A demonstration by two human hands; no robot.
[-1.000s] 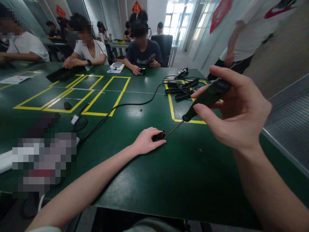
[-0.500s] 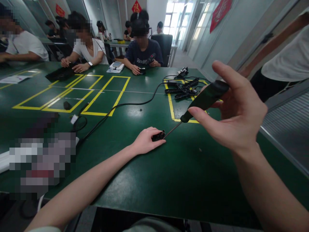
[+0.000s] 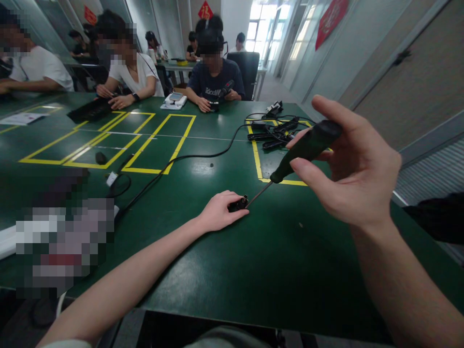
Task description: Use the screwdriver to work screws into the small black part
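Observation:
My left hand (image 3: 220,211) rests on the green table, its fingers closed around a small black part (image 3: 237,205) whose exact kind I cannot make out. A screwdriver (image 3: 306,150) with a thick dark handle slants down from the upper right. My right hand (image 3: 357,166) grips that handle between thumb and fingers, the index finger raised over its butt end. The thin shaft reaches the right end of the black part, beside my left thumb. Just where the tip sits is too small to tell.
Several black parts and cables (image 3: 277,133) lie within yellow tape at the back right. A black cable (image 3: 195,155) crosses the green table (image 3: 203,270). Blurred-out items (image 3: 79,241) are at the left. Co-workers sit across the table, one with a black tray (image 3: 89,111).
My right thumb and fingers have shifted slightly on the screwdriver handle. My left hand and the black part stay put. A person at the right has moved mostly out of view.

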